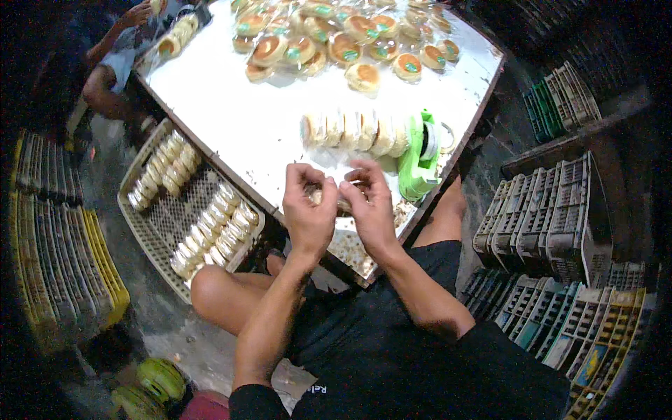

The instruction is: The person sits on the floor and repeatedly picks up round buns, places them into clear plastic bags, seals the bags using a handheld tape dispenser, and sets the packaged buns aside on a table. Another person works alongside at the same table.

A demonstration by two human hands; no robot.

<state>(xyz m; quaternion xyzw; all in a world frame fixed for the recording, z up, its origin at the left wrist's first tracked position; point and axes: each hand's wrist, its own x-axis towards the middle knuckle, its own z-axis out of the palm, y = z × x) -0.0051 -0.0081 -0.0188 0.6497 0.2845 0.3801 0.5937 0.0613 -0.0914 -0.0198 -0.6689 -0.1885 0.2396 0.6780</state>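
counting what i can: two hands, left hand [308, 210] and right hand [371, 210], both at the near corner of one white table [238, 115]. fingers on each are curled in, thumbs close to the index tips, not opened wide, and they've got hold of a clear-wrapped bundle [316, 197] between them. one green tape dispenser [420, 157] is just right of a row of wrapped buns [353, 133], about six, lined up beyond the hands. the pile of bagged buns [343, 49] at the far side is way too many to count. one more short row of buns [180, 35] is by the far left edge.

one floor crate [192, 189] sits left of the table with two batches of wrapped buns in it, and the person's knee [217, 297] covers its near corner. crate stacks on both sides, a yellow-edged stack [66, 259] at left, plus two green round things [161, 378] at lower left.

harder stuff: the hands hide most of the bundle, so no idea how many pieces are in it. the pile's cut off up top, and a co-worker's hand [136, 14] up left is too dim to read.
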